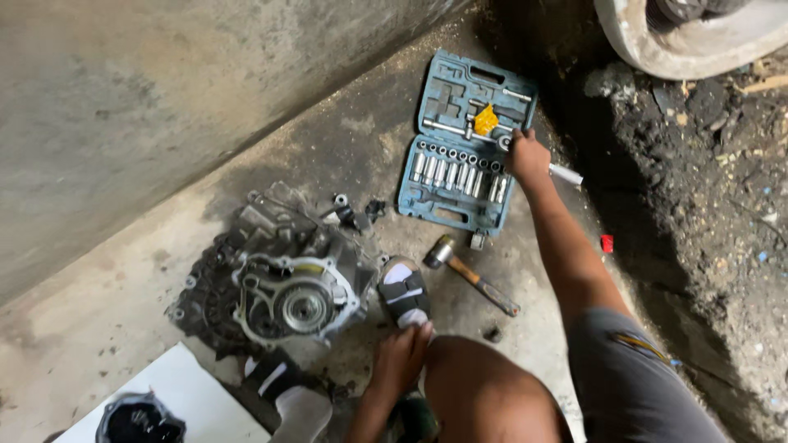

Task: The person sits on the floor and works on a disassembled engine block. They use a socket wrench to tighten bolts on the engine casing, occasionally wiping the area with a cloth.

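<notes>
While the right hand (pixel 527 156) reaches into the blue socket set case (pixel 465 143), fingers curled on something I can't make out, left hand (pixel 400 357) rests loosely open beside the gearbox (pixel 283 287), hammer (pixel 471 273) between them.

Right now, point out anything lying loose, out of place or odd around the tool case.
A hammer lies loose on the concrete floor below the open blue socket case, and small black parts sit scattered beside the gearbox housing. The right hand reaches into the case; the left hand rests near a sandal.
</notes>
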